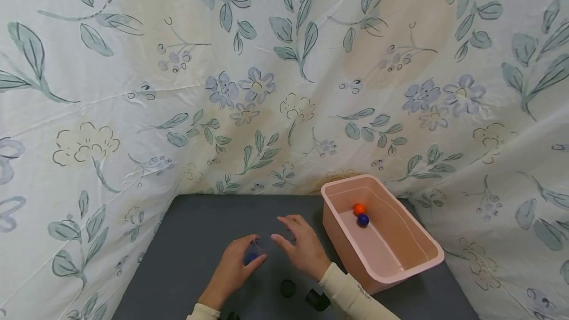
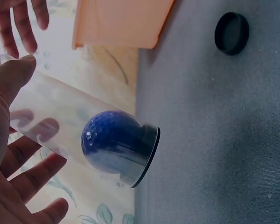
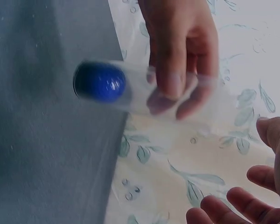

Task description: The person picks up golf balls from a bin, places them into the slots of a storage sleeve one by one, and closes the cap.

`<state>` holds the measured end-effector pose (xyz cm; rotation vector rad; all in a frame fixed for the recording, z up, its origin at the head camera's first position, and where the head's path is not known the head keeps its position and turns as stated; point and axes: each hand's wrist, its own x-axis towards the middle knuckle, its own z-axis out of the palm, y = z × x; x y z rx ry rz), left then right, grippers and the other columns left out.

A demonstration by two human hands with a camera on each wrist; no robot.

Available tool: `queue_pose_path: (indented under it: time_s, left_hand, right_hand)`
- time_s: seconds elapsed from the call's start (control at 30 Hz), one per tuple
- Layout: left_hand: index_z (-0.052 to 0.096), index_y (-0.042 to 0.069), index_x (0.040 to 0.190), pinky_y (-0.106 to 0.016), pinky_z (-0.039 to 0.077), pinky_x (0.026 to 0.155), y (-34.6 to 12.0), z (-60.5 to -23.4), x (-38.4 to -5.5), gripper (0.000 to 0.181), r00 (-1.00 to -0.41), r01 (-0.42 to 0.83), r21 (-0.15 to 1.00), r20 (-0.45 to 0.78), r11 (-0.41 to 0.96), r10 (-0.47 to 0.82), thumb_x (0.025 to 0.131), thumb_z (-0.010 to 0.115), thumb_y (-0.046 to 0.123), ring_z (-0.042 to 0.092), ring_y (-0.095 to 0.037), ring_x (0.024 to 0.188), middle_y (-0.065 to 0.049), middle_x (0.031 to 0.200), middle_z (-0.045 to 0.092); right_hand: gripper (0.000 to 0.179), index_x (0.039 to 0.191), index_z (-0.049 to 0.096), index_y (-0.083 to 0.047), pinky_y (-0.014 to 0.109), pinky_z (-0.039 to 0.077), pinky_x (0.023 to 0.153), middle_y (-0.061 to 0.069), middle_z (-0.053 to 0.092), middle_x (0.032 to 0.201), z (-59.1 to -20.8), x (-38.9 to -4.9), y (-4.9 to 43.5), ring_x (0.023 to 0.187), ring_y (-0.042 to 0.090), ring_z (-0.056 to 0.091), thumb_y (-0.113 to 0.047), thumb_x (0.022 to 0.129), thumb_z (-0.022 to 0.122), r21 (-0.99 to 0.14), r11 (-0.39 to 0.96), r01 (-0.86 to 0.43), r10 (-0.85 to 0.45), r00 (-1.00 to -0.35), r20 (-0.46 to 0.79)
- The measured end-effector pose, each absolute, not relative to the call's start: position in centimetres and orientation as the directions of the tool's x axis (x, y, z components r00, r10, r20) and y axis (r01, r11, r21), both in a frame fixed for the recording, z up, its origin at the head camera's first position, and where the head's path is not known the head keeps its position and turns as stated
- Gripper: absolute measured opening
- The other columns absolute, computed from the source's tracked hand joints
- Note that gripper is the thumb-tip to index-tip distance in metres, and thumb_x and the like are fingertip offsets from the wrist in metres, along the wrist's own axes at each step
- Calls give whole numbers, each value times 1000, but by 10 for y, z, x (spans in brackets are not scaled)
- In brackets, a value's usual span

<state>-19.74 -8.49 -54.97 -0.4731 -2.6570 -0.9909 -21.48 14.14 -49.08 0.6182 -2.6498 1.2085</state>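
L hand [image 1: 235,264] grips clear tube [image 2: 67,100] betw. thumb + fingers, above gray table [image 1: 191,241]; blue ball [image 2: 109,137] inside at black cap [image 2: 147,156]. R hand [image 1: 305,250] near other end, fingers apart, holding nothing. Pink bin [image 1: 341,246] at R.

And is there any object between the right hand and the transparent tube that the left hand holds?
Nothing visible: the right wrist view shows only a gap between the right hand and the transparent tube, at the end away from its blue ball. A black cap lies on the table below.
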Motion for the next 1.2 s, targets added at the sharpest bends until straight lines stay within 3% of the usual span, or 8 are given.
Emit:
queue_pose_path:
  time_s: [0.27,0.6,0.83,1.2]
  left_hand:
    - [67,16,132,-51,55,101,-85,-551,-196,50,-908,394,561,362,728,212,93,77,45,67,-23,119,0,123,72]
    - [67,18,132,-51,54,103,-86,-552,-196,50,-919,378,592,334,712,210,93,75,48,66,-20,119,3,122,72]
    - [67,19,133,-53,53,104,-86,-551,-196,50,-927,364,596,310,716,213,93,75,49,65,-24,123,1,126,71]
    - [67,14,133,-54,53,104,-86,-550,-192,53,-925,372,596,299,711,233,94,74,49,65,-26,123,-1,127,71]
  right_hand:
    - [49,142,63,-24,28,61,84,1,63,132,-477,-223,164,102,11,64,-42,98,72,-643,653,-400,-216,-912,348]
    - [51,143,63,-19,39,62,84,7,66,124,-464,-239,203,92,19,64,-40,98,73,-589,730,-347,-124,-914,386]
    - [54,147,58,-16,50,63,85,17,60,140,-465,-254,239,112,36,68,-41,100,69,-588,743,-322,-93,-918,385]
    - [57,141,60,1,53,59,88,24,61,133,-484,-286,291,106,38,65,-37,99,72,-577,788,-214,-19,-946,324]
